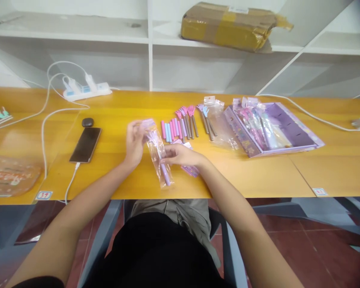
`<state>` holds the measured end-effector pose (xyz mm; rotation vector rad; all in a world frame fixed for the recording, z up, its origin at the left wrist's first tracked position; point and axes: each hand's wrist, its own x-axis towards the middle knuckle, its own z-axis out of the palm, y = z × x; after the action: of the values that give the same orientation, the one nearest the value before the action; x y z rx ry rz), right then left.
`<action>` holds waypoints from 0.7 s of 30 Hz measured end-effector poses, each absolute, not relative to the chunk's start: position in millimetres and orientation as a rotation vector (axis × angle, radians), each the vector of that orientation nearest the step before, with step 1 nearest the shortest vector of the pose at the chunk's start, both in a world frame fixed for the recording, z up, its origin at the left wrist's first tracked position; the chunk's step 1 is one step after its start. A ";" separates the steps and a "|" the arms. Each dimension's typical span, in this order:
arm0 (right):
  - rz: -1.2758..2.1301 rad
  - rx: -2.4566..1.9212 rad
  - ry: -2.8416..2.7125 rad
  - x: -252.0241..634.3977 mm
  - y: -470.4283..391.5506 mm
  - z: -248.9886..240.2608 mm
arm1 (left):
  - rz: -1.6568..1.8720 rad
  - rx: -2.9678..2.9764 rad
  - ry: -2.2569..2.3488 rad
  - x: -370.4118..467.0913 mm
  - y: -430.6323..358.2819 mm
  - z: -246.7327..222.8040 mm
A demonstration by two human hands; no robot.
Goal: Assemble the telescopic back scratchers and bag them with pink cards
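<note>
A purple hand-shaped back scratcher (pixel 165 174) lies inside a clear plastic bag (pixel 153 151) in front of me. My left hand (pixel 134 144) is closed at the upper edge of the bag, beside its purple header. The fingers of my right hand (pixel 180 155) close on the bag's middle, around the scratcher's shaft. Beyond my hands lie pink, blue and purple handle sleeves (pixel 174 129) in a row. Beside them are several scratcher rods (pixel 192 122) with pink, purple and blue hand-shaped heads. Purple printed cards (pixel 190 170) lie partly under my right hand.
A purple display box (pixel 300 124) at right holds several bagged scratchers. Clear empty bags (pixel 220 124) lie beside it. At left are a charging phone (pixel 85 145), a black case (pixel 87 122) and a power strip (pixel 88 92). A taped carton (pixel 228 26) sits on the shelf.
</note>
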<state>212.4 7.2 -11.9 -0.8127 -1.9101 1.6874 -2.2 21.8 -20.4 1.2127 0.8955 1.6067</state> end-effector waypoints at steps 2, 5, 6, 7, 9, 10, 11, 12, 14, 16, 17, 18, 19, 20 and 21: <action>1.566 -0.826 -1.918 218.6 11.4 -4.4 | 1.592 1.176 0.823 -2.3 19.5 -15.5; 1.420 -0.890 -1.883 238.7 17.5 18.5 | 1.527 1.156 0.807 -3.6 19.0 -13.1; 1.376 -0.911 -1.862 248.1 18.7 28.1 | 1.498 1.155 0.809 -3.8 19.4 -14.3; 1.325 -0.928 -1.839 258.7 19.2 38.0 | 1.469 1.158 0.808 -3.7 20.0 -16.3; 1.185 -0.958 -1.790 282.9 18.3 56.9 | 1.417 1.170 0.807 -2.8 21.1 -22.0; 1.091 -0.978 -1.759 296.4 16.8 65.4 | 1.395 1.179 0.812 -2.0 21.5 -25.0; 0.990 -1.005 -1.721 310.7 14.8 73.1 | 1.377 1.191 0.820 -1.1 21.8 -27.8; 0.883 -1.037 -1.676 326.0 12.3 80.1 | 1.361 1.206 0.828 -0.3 22.0 -30.2; 0.665 -1.110 -1.566 359.9 6.6 92.3 | 1.336 1.242 0.843 0.8 22.4 -33.5; 0.420 -1.167 -1.462 398.6 1.6 103.1 | 1.319 1.272 0.858 1.1 22.8 -35.1; 0.287 -1.192 -1.425 419.0 0.4 107.7 | 1.314 1.282 0.865 1.0 23.0 -35.4; 0.181 -1.226 -1.414 439.4 0.6 111.3 | 1.309 1.290 0.871 0.8 23.1 -35.4; 0.093 -1.264 -1.410 458.8 2.4 113.2 | 1.304 1.298 0.876 0.6 23.3 -35.4; 0.007 -1.321 -1.406 476.3 5.9 112.5 | 1.298 1.307 0.877 0.6 23.4 -35.5; -0.093 -1.413 -1.390 490.9 10.9 108.6 | 1.289 1.317 0.876 0.7 23.5 -35.9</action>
<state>490.9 10.9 108.6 -1.4128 -1.3901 -0.0929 0.7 23.5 -35.9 1.3171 0.8761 1.2891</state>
